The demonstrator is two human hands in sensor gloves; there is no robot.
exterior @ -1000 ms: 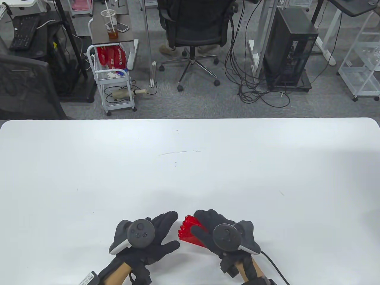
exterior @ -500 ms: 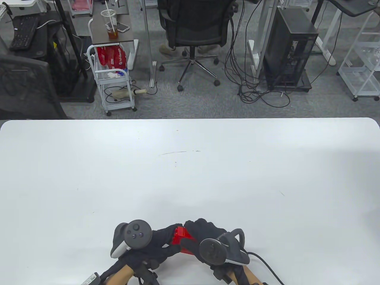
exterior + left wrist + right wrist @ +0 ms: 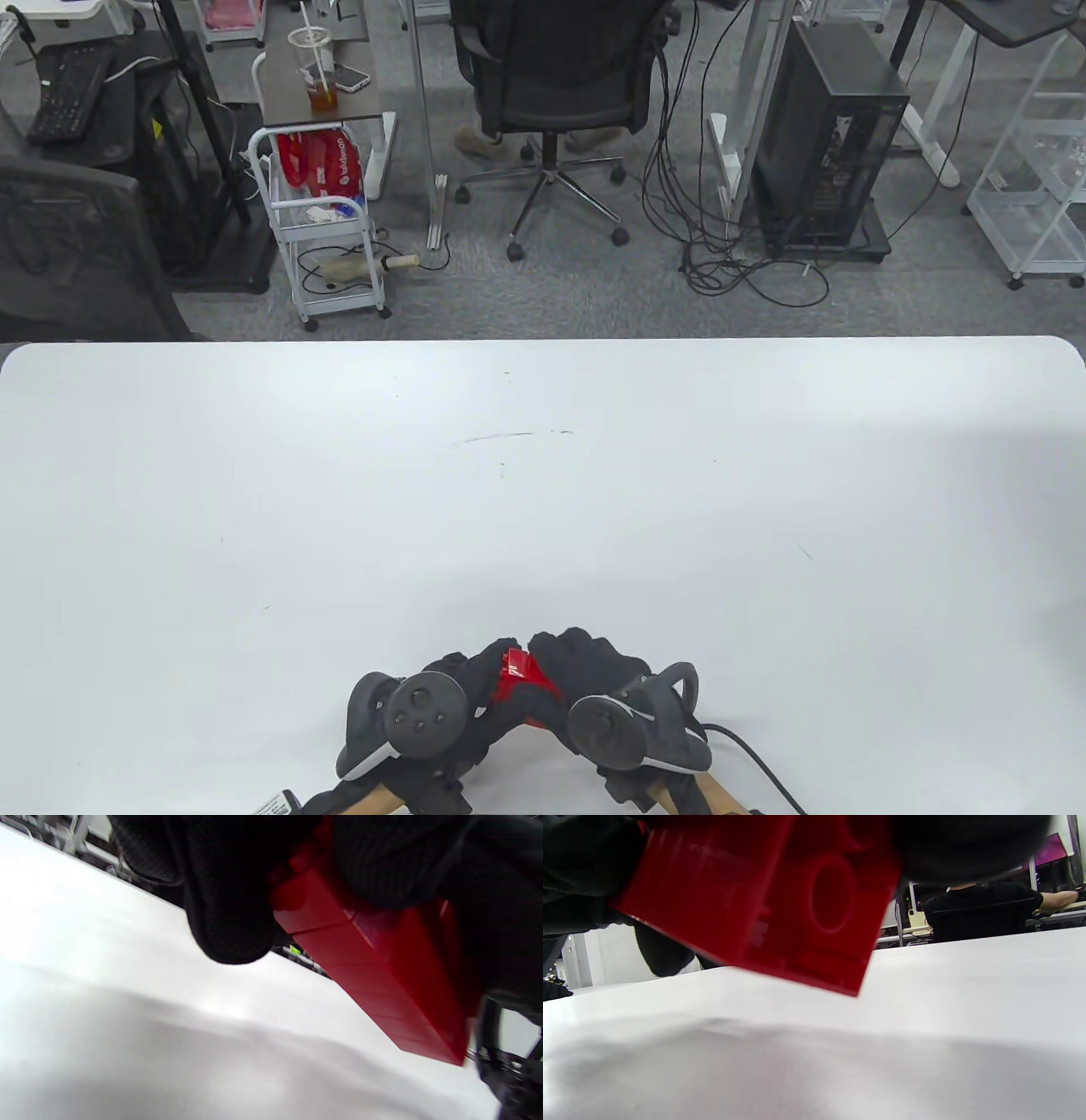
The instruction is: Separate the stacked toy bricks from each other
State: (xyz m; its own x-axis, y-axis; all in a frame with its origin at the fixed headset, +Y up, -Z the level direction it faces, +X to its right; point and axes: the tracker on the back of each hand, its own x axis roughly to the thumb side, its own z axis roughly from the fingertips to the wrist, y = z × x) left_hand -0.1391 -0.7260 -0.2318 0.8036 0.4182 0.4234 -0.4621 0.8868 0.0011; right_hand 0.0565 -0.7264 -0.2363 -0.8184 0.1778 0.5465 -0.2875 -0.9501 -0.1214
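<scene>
Hands: two, the left hand (image 3: 475, 692) and the right hand (image 3: 585, 666), each in a black glove
Trackers: two, one on the left hand (image 3: 424, 711), one on the right (image 3: 607, 730)
Red toy bricks (image 3: 522, 671): one stack, held off the tabletop (image 3: 543, 492); seams along its side show several layers, exact count cannot be told
Tabletops: one, white

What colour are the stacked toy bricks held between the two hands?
Red: the stacked toy bricks are a solid, glossy red, clearest in the right wrist view.
</scene>
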